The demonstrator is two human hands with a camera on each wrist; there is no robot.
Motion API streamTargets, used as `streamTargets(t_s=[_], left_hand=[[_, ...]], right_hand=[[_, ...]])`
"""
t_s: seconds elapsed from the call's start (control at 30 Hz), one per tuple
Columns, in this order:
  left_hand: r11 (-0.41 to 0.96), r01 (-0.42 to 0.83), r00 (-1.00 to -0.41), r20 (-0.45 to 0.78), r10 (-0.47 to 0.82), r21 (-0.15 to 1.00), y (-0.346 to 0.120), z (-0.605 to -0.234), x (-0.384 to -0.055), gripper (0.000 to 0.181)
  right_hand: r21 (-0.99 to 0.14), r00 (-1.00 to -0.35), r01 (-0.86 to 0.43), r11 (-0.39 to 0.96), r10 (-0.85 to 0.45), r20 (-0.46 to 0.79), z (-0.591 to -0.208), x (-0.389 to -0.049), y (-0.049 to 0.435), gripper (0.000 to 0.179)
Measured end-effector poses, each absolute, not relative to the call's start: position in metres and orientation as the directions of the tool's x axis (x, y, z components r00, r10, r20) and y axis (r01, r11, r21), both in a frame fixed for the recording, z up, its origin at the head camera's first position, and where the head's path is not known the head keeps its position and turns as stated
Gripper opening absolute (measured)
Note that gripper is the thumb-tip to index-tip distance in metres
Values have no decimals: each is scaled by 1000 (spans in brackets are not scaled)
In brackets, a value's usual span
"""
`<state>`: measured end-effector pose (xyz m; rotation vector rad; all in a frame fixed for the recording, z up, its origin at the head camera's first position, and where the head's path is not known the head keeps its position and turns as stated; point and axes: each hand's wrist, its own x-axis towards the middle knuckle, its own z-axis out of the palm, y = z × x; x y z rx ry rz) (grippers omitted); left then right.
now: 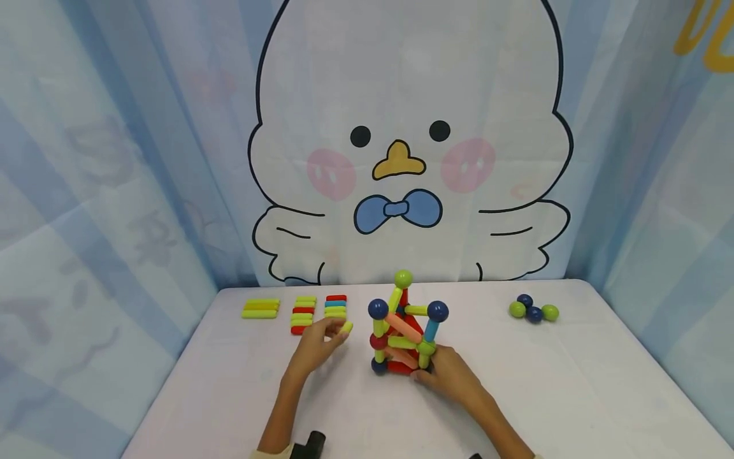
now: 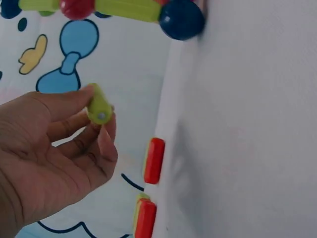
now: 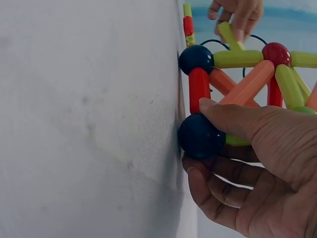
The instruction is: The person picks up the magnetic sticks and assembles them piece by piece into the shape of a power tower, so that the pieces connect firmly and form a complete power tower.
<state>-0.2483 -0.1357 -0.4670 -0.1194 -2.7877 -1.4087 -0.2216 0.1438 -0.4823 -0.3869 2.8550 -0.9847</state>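
Note:
A short yellow-green magnetic rod (image 2: 99, 105) is pinched between the thumb and fingertips of my left hand (image 1: 321, 344), just left of the built frame. That frame (image 1: 403, 328) of magnetic rods and balls stands upright on the table, with a green ball (image 1: 403, 278) at its top and dark blue balls (image 1: 378, 309) at some corners. My right hand (image 1: 455, 376) grips its lower right corner. In the right wrist view, the thumb and fingers are around a dark blue ball (image 3: 201, 136) beside a red rod (image 3: 199, 90).
Loose rods lie at the back left of the table (image 1: 545, 389): long yellow-green ones (image 1: 260, 313), a mixed column (image 1: 302, 310), and another column topped by a red rod (image 1: 336, 298). Several loose balls (image 1: 534, 313) sit at the back right. A printed curtain (image 1: 407, 242) hangs behind.

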Motion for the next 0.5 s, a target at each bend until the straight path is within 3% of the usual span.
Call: streamTargets(t_s=[0.17,0.3,0.4,0.5], left_hand=[[88,-3,-998,-8,59,996,-125,-439,-239,43],[-278,-27,-997,-7,76,960,-115,-420,-227,42],[-420,-29,-997,6,80,907,-107,-410,-220,42],[-459,-42,-997,-5,81,887,-102,-406,-217,43]], right_hand=[[-635,-945,-246,733,-328,-13,-482,-222,146,40],[-637,-916,-311,705,-401,5,-483,-222,147,39],[-644,-896,-347,682,-443,13,-483,-223,147,38],[-643,-880,-370,671,-474,12,-483,-224,146,40]])
